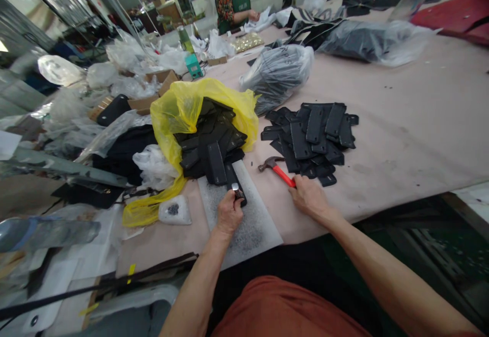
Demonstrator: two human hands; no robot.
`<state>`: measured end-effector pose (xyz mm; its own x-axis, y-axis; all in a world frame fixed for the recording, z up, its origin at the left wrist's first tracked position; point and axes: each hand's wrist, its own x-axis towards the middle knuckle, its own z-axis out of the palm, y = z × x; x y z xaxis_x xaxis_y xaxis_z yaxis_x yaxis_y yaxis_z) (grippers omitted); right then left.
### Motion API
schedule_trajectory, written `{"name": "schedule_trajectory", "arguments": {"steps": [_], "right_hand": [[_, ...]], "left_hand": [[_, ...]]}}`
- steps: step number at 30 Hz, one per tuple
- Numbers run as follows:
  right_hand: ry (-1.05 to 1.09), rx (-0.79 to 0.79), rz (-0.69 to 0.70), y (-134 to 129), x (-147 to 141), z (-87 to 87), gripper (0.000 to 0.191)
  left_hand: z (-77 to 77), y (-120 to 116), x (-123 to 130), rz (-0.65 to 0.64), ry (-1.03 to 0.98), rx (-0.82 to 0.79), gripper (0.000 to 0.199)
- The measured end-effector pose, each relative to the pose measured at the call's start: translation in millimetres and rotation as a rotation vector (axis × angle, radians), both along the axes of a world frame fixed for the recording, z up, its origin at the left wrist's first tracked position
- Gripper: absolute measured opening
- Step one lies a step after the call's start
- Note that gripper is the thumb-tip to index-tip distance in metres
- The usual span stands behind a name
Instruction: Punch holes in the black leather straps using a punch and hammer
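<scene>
In my right hand [310,195] is a claw hammer [283,173] with a red handle, its head pointing left above the table. My left hand [229,212] is closed round a short hand punch [235,188] with a shiny metal top, standing on a narrow black piece [231,173]. That piece lies on a pale, speckled board [258,220]; the punch's lower tip is hidden. Another black piece [216,163] rests beside it, at the mouth of a yellow plastic bag [171,107] full of similar pieces. Right of the board lies a loose pile of black pieces [301,136].
A small white bag [174,209] of dark bits sits left of the board. Behind are a clear bag of dark strips [280,72], another wrapped bundle [367,41] and a teal box [193,66]. Plastic bags crowd the left. A person [234,1] stands across the table.
</scene>
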<state>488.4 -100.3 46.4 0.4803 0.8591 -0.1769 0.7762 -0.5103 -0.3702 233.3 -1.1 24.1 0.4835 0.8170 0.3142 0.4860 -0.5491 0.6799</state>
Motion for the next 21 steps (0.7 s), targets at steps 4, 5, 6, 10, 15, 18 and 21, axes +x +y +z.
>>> {"name": "schedule_trajectory", "arguments": {"steps": [4,5,6,10,15,18,21], "right_hand": [[0.816,-0.074,-0.226,3.0,-7.2,6.1,0.009],[1.032,-0.093,-0.281,2.3,-12.3,7.4,0.009],[1.184,-0.111,-0.324,1.0,-17.7,9.1,0.008],[1.180,-0.082,-0.353,-4.5,-32.2,41.6,0.017],[0.702,0.592,-0.126,-3.4,-38.6,165.9,0.033],[0.315,0.986,-0.094,-6.5,-47.4,209.5,0.029],[0.070,0.740,0.207,-13.9,-55.4,195.0,0.028]], "left_hand": [[-2.1,-1.0,-1.6,0.017,-0.006,-0.016,0.017],[-2.1,-1.5,-2.0,0.023,-0.013,-0.018,0.017],[-1.8,-2.0,-2.2,0.026,-0.020,-0.019,0.018],[-0.1,-3.3,-2.4,0.025,-0.023,-0.013,0.018],[-2.3,-3.3,-3.1,0.022,-0.027,-0.020,0.014],[-3.6,-3.5,-3.4,0.027,-0.034,-0.023,0.015],[-3.1,-3.7,-3.2,0.023,-0.049,-0.011,0.016]]}}
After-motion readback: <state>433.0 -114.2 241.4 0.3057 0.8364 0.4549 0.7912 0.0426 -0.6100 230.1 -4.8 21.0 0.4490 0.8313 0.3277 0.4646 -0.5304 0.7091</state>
